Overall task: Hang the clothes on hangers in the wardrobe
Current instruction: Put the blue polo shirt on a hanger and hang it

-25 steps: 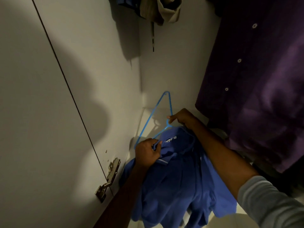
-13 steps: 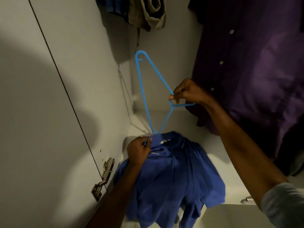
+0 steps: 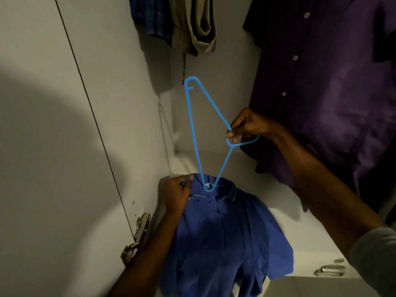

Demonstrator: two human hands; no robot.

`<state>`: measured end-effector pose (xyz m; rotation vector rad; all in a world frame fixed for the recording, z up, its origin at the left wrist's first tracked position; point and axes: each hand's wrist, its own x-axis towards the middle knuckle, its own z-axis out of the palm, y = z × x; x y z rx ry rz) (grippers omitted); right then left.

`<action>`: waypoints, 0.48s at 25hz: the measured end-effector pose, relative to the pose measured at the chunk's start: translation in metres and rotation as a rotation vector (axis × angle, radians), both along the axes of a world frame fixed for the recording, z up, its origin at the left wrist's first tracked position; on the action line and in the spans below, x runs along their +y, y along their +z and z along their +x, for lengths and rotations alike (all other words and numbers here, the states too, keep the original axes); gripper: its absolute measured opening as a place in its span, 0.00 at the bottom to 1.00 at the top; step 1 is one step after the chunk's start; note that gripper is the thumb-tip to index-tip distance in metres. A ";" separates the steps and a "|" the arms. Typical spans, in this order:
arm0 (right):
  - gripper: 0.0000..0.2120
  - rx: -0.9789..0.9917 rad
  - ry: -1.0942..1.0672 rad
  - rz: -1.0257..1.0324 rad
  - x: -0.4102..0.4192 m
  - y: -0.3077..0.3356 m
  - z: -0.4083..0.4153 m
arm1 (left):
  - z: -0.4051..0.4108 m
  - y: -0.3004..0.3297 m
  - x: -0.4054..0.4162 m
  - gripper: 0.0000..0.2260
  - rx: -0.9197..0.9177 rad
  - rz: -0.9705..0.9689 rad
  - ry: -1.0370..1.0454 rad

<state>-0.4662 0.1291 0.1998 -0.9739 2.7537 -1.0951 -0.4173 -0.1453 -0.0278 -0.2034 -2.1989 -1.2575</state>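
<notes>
Inside a dimly lit white wardrobe (image 3: 214,103), a person holds a blue polo shirt (image 3: 225,236) and a blue plastic hanger (image 3: 194,133) over the white shelf (image 3: 289,232). The left hand (image 3: 176,195) grips the shirt's collar on its left side, fingers curled tight around the fabric, and the shirt hangs down from that grip with its front buttons facing the camera. The right hand (image 3: 249,125) pinches the hanger just above its hook, thumb and fingers closed around the plastic, with the hook curving out beneath the hand. The hanger stands tilted almost on end: 1 shoulder tip points up toward the clothes above, and the other dips into the neck opening of the shirt, beside the white label. A purple button-up shirt (image 3: 334,93) hangs at the right, close behind the right forearm. A khaki garment (image 3: 197,26) and a dark blue garment (image 3: 150,16) hang at the top. A metal door hinge (image 3: 137,239) is fixed to the left panel, and a metal fitting (image 3: 331,271) lies at the lower right.
</notes>
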 end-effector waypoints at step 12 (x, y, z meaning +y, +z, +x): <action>0.16 -0.324 0.113 0.308 -0.022 -0.032 -0.063 | -0.008 0.054 0.008 0.20 -0.063 0.333 -0.118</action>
